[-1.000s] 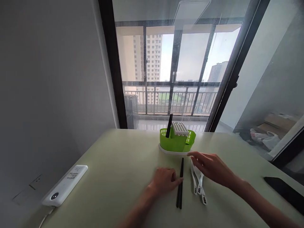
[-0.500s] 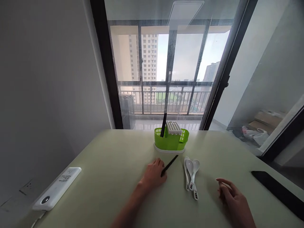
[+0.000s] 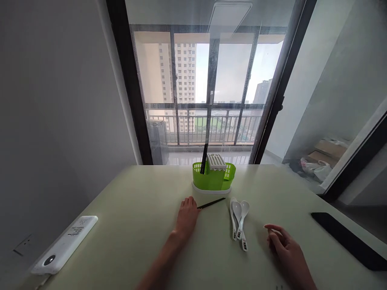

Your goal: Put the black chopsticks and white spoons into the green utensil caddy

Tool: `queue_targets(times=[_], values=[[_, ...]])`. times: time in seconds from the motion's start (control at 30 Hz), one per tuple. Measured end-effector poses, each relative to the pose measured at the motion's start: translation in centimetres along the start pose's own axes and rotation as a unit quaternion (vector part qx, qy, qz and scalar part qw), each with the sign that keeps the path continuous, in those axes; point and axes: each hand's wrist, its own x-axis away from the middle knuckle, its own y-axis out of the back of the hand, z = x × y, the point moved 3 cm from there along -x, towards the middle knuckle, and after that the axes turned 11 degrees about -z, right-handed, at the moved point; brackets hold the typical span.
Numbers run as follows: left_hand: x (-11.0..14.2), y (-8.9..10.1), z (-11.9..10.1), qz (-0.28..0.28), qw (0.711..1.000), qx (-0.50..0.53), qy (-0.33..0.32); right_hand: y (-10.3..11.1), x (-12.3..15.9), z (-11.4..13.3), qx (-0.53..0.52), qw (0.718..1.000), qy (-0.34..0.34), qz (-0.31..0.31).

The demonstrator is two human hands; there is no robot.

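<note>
My left hand (image 3: 186,215) is closed round the near end of a pair of black chopsticks (image 3: 213,202), which stick out to the right, low over the pale table (image 3: 145,225). Behind them stands a green cutlery holder (image 3: 213,177) on a white base, with more black chopsticks upright in its left side and a white slotted piece on top. Several white spoons (image 3: 237,215) lie together right of the chopsticks. My right hand (image 3: 284,249) rests near the table's front right, fingers loosely curled and apart, holding nothing.
A white power bank (image 3: 65,245) with a cable lies at the table's left edge by the grey wall. A black phone (image 3: 347,240) lies at the right edge. A glass balcony door rises behind the table.
My left hand took up the chopsticks from the table and swung them to point right. My right hand drew back from the spoons toward me. The view shifted right.
</note>
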Motion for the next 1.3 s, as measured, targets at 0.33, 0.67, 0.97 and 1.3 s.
queue_targets(times=[0.33,0.67,0.97,1.3], values=[[0.0,-0.5,0.2,-0.003,0.995,0.073,0.064,-0.2,0.0,-0.3,0.024,1.0,-0.002,0.01],[0.3,0.3,-0.3,-0.008,0.961,0.244,0.131,-0.1,-0.3,-0.6,0.049,0.999,0.001,0.01],[0.4,1.2,-3.1,0.023,0.857,0.503,0.114,-0.3,0.3,0.9,0.053,0.998,0.016,0.011],[0.2,1.5,-4.4,0.022,0.69,0.707,0.157,-0.4,0.2,0.5,0.065,0.997,0.025,0.016]])
